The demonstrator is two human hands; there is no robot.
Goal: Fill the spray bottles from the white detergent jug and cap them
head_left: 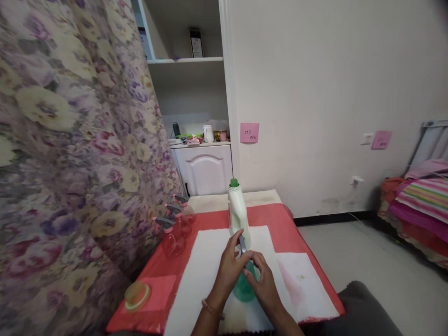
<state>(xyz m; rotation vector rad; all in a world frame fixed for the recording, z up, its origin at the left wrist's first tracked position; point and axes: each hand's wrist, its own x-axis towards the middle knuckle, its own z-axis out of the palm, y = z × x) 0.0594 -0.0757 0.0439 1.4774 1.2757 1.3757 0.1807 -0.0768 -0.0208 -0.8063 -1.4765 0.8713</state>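
Note:
A green see-through spray bottle (244, 288) stands on the white cloth in front of me. Its grey spray head (242, 243) pokes up between my fingers. My left hand (231, 263) is closed on the spray head. Lower down, my right hand (263, 281) has its fingers curled round the bottle's neck, which the hands mostly hide. Just beyond them rises a pale green jug (238, 210) with a handle and a green cap.
Several clear pink spray bottles (173, 242) with grey triggers line the table's left side. A roll of tape (137, 296) lies at the near left. Red cover (210, 220), white cloth (199, 270) and a stained white sheet (308, 280) lie on the table. A floral curtain (77, 140) hangs left.

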